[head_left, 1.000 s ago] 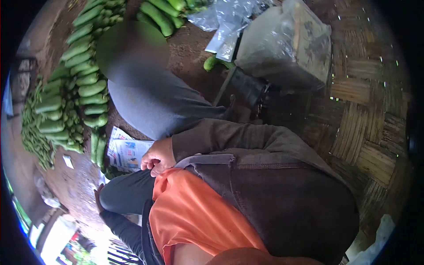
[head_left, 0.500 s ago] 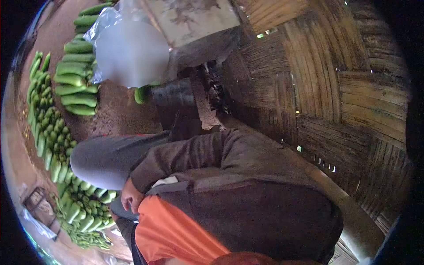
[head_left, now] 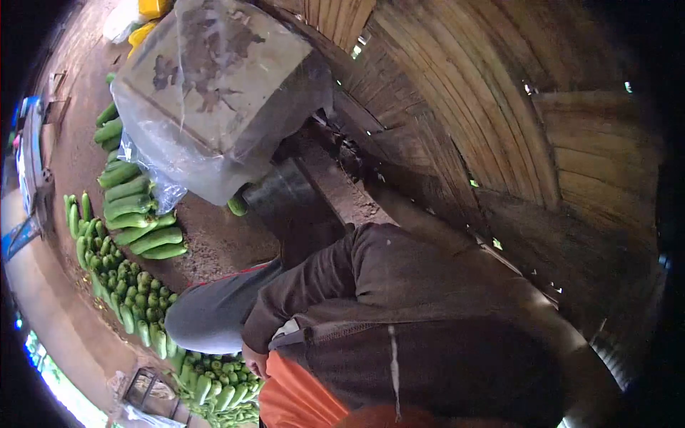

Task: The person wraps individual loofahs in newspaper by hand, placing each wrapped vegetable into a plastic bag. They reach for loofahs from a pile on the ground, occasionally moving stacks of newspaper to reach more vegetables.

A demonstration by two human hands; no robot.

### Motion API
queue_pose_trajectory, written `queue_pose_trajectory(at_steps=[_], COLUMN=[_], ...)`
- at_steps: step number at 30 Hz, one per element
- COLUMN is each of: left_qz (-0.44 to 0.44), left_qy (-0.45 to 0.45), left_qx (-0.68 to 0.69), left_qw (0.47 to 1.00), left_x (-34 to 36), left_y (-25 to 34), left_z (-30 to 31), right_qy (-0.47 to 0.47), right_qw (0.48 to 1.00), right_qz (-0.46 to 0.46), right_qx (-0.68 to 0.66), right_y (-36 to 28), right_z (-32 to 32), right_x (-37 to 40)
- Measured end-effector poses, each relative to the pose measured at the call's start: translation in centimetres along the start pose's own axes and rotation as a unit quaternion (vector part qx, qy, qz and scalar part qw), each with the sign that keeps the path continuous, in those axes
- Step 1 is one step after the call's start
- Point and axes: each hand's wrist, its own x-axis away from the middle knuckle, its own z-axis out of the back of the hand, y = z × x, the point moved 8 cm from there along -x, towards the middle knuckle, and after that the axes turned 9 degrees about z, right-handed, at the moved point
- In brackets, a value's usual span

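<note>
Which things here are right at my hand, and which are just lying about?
At your hand:
- Orange shirt, which your right hand seems to touch; its grip is unclear. Your left hand is out of view.

Apparently just lying about:
- Green vegetables in rows on the ground
- Box covered in plastic
- Crumpled clear plastic
- Yellow item
</note>
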Motion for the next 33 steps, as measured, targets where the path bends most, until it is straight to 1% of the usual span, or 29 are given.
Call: queue_pose_trajectory(at_steps=[8, 16, 19, 21, 22, 24, 25, 26, 27, 28, 29, 30, 31, 33], left_qz=[0.003, 0.017, 0.028, 0.042, 0.055, 0.087, 0.112, 0.146, 0.18, 0.216, 0.259, 0.3, 0.344, 0.422], left_qy=[-0.004, -0.009, -0.015, -0.007, 0.005, 0.038, 0.062, 0.092, 0.118, 0.141, 0.162, 0.182, 0.206, 0.242], left_qx=[-0.013, -0.033, -0.039, -0.033, -0.023, -0.015, -0.01, -0.001, 0.005, 0.012, 0.029, 0.049, 0.077, 0.132], left_qw=[1.0, 0.999, 0.999, 0.999, 0.998, 0.995, 0.992, 0.985, 0.977, 0.966, 0.952, 0.935, 0.913, 0.863], left_x=[-0.5, -0.5, -0.5, 0.1, 0.9, 3.5, 5.3, 7.9, 10.3, 12.3, 15.5, 18.0, 22.2, 29.2], left_y=[-0.3, -0.6, -1.3, -2.9, -4.5, -9.7, -13.4, -17.3, -21.1, -24.5, -28.5, -31.7, -35.0, -40.0], left_z=[0.7, 1.9, 2.5, 3.6, 4.9, 6.9, 8.0, 8.8, 9.2, 9.2, 8.8, 8.0, 6.5, 2.7], right_qy=[-0.007, -0.033, -0.046, -0.068, -0.093, -0.148, -0.173, -0.141, -0.122, -0.144, -0.13, -0.113, -0.118, -0.187], right_qw=[1.0, 0.999, 0.999, 0.997, 0.995, 0.987, 0.981, 0.987, 0.988, 0.98, 0.971, 0.965, 0.965, 0.955], right_qz=[0.002, 0.015, 0.019, 0.015, 0.009, -0.018, -0.04, -0.036, -0.05, -0.073, -0.101, -0.139, -0.144, -0.197], right_qx=[-0.003, -0.01, -0.021, -0.031, -0.04, -0.064, -0.078, -0.07, -0.079, -0.119, -0.171, -0.189, -0.185, -0.116], right_y=[-0.3, -1.3, -1.5, -1.7, -1.9, -1.8, -1.6, -1.0, -0.8, -0.4, -1.2, -1.9, -0.5, -0.5], right_z=[0.8, -1.3, -1.1, -1.0, -1.5, -3.2, -4.2, -4.1, -4.0, -4.4, -3.8, -3.6, -3.7, -3.8], right_x=[0.4, 0.3, 0.2, 0.2, 0.2, 1.3, 1.8, 2.3, 3.1, 3.3, 3.5, 3.1, 3.7, 2.8])
